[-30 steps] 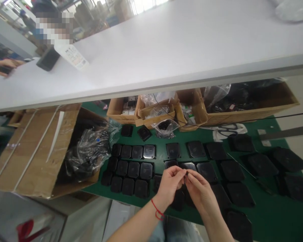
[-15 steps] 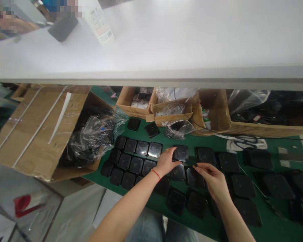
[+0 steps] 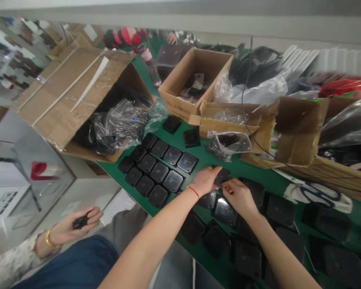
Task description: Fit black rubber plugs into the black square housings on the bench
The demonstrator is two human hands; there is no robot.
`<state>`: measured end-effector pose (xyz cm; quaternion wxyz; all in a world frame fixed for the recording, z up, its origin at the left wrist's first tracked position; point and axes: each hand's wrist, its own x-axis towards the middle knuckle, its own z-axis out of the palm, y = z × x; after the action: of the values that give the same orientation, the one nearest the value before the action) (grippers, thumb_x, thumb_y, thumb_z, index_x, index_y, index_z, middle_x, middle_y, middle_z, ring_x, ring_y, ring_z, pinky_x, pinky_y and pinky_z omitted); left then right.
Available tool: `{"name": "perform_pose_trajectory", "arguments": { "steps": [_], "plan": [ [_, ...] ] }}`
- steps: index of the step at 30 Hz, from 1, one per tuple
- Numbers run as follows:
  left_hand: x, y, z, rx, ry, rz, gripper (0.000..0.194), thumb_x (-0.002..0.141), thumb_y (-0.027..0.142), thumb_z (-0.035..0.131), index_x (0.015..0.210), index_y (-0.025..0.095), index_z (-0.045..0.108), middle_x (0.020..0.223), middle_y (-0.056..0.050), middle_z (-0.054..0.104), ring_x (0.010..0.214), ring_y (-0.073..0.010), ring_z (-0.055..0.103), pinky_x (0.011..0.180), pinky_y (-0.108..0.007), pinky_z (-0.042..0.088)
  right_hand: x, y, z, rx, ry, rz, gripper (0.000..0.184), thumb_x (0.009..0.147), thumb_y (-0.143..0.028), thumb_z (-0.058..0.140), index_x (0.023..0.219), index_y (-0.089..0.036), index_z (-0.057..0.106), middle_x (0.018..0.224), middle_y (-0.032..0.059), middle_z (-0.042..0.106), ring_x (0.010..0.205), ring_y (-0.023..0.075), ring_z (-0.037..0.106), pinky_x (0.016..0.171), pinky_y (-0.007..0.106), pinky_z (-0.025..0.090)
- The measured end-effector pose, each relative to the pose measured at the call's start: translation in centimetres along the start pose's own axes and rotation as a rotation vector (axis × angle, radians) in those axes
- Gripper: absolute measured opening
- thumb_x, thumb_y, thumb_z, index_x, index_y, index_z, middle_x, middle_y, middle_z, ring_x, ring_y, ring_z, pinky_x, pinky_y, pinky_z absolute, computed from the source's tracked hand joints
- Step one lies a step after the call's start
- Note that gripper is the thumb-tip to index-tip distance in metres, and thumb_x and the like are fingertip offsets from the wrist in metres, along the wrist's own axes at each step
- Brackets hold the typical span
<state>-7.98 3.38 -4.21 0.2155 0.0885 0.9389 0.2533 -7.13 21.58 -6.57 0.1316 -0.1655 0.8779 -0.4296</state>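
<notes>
My left hand (image 3: 209, 180), with a red string at the wrist, grips a square black plastic cover (image 3: 222, 176) by its left edge, just over the green table (image 3: 195, 178). At the cover's near right corner is my right hand (image 3: 239, 196), its thumb and fingers pinched together. Whatever sits between those fingertips is too small to make out. Rows of similar black covers (image 3: 160, 171) lie to the left of my hands. Beneath and nearer to me is a glossy black cover (image 3: 225, 210), partly hidden by my right hand.
At the left, a co-worker's hand (image 3: 84, 220) holds a small black piece. A large tilted carton (image 3: 75, 92) spills bagged black parts. Behind the covers stand an open cardboard box (image 3: 180, 105) and a plastic bag (image 3: 228, 145). A cable (image 3: 319, 192) lies on white cloth at the right.
My view has swung left and down, bringing a co-worker's hand into sight. My right hand has come up to the black cover in my left hand, which is now tilted.
</notes>
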Motion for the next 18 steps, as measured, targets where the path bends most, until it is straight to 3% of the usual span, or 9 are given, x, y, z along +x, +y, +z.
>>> {"name": "perform_pose_trajectory", "arguments": {
  "steps": [7, 10, 18],
  "plan": [
    [0.2, 0.0, 0.0, -0.006, 0.012, 0.019, 0.080, 0.070, 0.029, 0.085, 0.137, 0.020, 0.043, 0.113, -0.011, 0.065, 0.107, -0.0281, 0.066, 0.091, -0.036, 0.053, -0.2, 0.6, 0.0, -0.107, -0.014, -0.101, 0.013, 0.085, -0.021, 0.054, 0.084, -0.019, 0.066, 0.079, 0.0047, 0.062, 0.067, 0.0159, 0.060, 0.062, 0.028, 0.050],
    [0.1, 0.1, -0.1, 0.014, 0.012, -0.003, 0.079, 0.070, 0.031, 0.085, 0.138, 0.022, 0.044, 0.114, -0.011, 0.065, 0.106, -0.0281, 0.066, 0.088, -0.035, 0.054, 0.2, 0.3, -0.3, -0.232, -0.098, -0.108, 0.014, 0.083, -0.014, 0.052, 0.079, -0.018, 0.065, 0.080, 0.0059, 0.062, 0.070, 0.0169, 0.061, 0.065, 0.028, 0.048],
    [0.2, 0.9, -0.1, 0.095, -0.003, -0.077, 0.077, 0.070, 0.032, 0.084, 0.137, 0.028, 0.046, 0.111, -0.008, 0.065, 0.105, -0.0274, 0.066, 0.085, -0.034, 0.054, 2.7, -3.6, -0.8, -0.577, -0.309, 0.027, 0.025, 0.081, -0.006, 0.045, 0.073, -0.014, 0.069, 0.084, 0.0137, 0.069, 0.077, 0.0217, 0.066, 0.068, 0.029, 0.046]
  ]
}}
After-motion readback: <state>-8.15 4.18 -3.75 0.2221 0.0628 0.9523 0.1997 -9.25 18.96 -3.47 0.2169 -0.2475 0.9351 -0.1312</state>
